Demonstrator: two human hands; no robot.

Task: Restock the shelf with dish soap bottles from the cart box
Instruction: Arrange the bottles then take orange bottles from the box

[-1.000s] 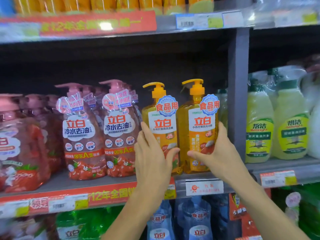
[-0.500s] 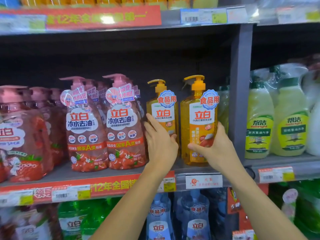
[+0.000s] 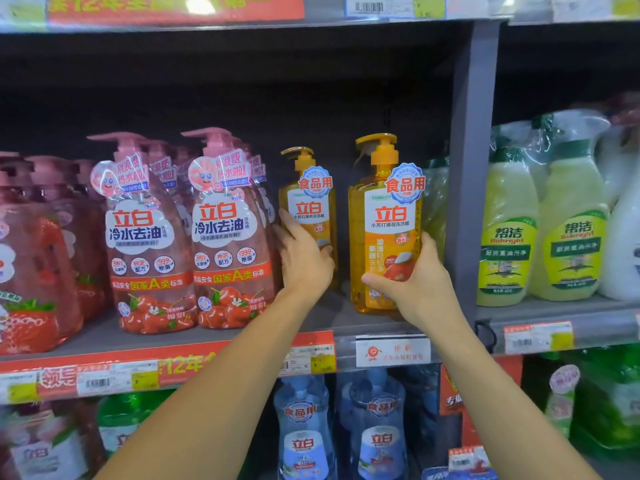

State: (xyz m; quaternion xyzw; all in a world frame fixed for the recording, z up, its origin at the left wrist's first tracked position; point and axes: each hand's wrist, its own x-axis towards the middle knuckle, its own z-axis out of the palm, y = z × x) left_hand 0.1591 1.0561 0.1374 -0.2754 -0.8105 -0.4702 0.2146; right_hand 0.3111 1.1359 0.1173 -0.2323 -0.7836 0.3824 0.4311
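Already two orange bottles were shelved: left bottle [image 3: 308, 216] gripped by left hand [image 3: 304, 261], right bottle [image 3: 384, 233] by right hand [image 3: 415, 275]; cart box unseen, remainder unknown.

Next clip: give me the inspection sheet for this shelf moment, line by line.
Surface: grey shelf, price strips along its edge.
Job's things: two orange dish soap bottles upright; left bottle set deeper, right bottle nearer the front.
Clutter: pink pump bottles at left; green spray bottles past the divider.
Grippers: left hand holds the left bottle; right hand grips the right bottle.
Cables: nothing seen.
Surroundings: blue bottles on the shelf below.
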